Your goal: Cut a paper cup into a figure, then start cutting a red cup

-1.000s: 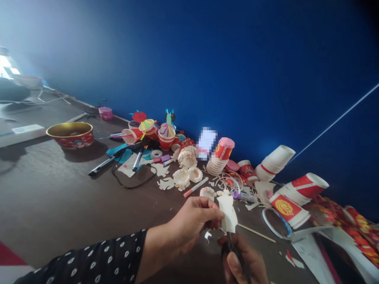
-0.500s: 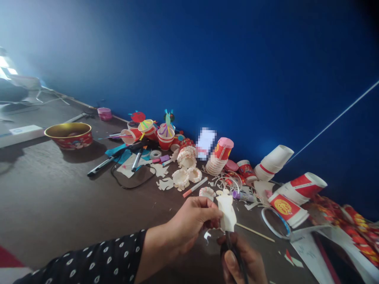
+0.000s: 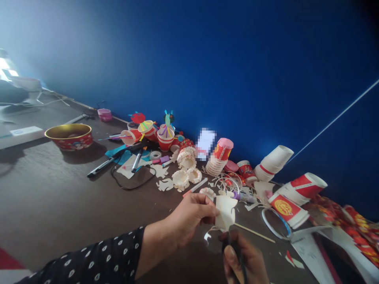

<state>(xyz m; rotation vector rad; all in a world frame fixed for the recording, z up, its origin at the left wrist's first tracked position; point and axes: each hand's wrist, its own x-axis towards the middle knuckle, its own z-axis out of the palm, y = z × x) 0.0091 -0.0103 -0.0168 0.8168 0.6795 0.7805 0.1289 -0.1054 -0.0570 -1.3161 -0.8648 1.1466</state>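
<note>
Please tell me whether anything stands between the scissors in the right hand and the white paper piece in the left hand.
Nothing visible stands between them: the scissors, held in the right hand, reach up to the lower edge of the white paper piece, which the left hand holds.

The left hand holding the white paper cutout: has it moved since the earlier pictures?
Yes, the left hand has shifted slightly leftward in view, judged against the stack of white paper cups by the wall.
</note>
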